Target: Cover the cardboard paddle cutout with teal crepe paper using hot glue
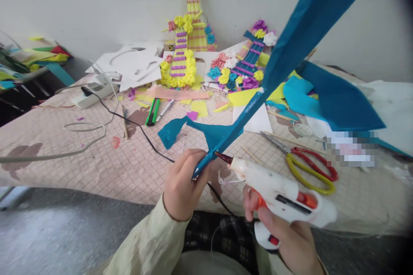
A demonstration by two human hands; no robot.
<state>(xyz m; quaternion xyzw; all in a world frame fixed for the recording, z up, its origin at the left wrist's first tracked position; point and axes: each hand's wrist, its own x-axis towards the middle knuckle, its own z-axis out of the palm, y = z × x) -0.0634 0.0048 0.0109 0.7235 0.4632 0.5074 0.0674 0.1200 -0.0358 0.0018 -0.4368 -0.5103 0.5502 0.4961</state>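
My left hand (pixel 185 184) is closed around the lower end of a long blue strip (pixel 254 105), which slants up to the right and widens toward the top. From the strip's lower part, a curved blue flap (pixel 209 131) spreads to the left. My right hand (pixel 284 236) grips a white hot glue gun (pixel 277 189), its fingers at the orange trigger. The gun's dark nozzle points left and meets or nearly meets the strip, just beside my left fingers.
Red-and-yellow scissors (pixel 311 169) lie right of the strip. A green cutter (pixel 152 111) and a power strip (pixel 95 90) with cables are at left. Flower-decorated paper instruments (pixel 180 58) stand by the wall. Blue sheets (pixel 345 96) lie at right.
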